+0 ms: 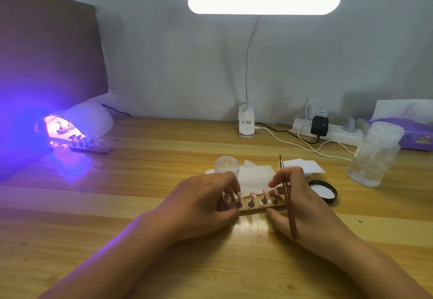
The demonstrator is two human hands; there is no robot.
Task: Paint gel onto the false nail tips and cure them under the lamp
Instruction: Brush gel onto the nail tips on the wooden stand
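Observation:
A wooden holder strip [254, 208] with several pink false nail tips [252, 195] on small stands lies on the table in front of me. My left hand [199, 207] grips its left end between fingers and thumb. My right hand [302, 202] grips the right end and also holds a thin brush [287, 195] that runs across its back, bristle end pointing away. A small open gel jar [226, 165] stands just behind the hands. At the far left a white curing lamp [86, 120] glows violet, with a second holder of nail tips [90, 147] at its mouth.
White wipes [256, 174] lie behind the holder and the jar's black lid [324, 191] rests to the right. A clear plastic bottle [375, 156], a power strip [328, 131] with cables and a clip desk lamp [246, 123] stand along the back. A dark board [46, 48] leans at left.

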